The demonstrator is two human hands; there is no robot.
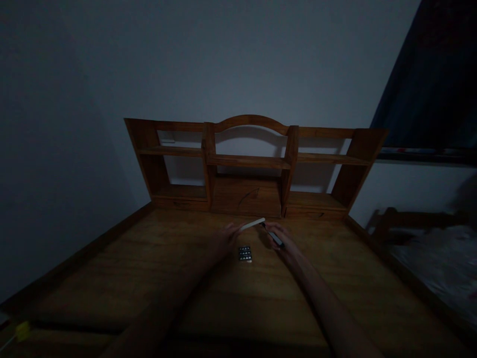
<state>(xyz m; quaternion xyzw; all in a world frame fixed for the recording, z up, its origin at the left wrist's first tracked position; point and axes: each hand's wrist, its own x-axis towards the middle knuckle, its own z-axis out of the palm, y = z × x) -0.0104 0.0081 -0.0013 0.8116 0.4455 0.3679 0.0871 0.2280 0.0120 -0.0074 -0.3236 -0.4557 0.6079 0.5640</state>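
Observation:
My left hand is closed on one end of a slim white bar, which slants up to the right over the wooden desk. My right hand is wrapped round a slim tool with a grey and black handle. The tool's dark narrow tip meets or nearly meets the bar's far end; dim light hides which. Between my forearms a small black card with rows of whitish pieces lies flat on the desk. What those pieces are is too small to tell.
A wooden shelf unit stands along the back of the desk, against the wall. Raised edges run down both sides. A yellow object is at the lower left. To the right are a dark curtain and a bed with pale bedding.

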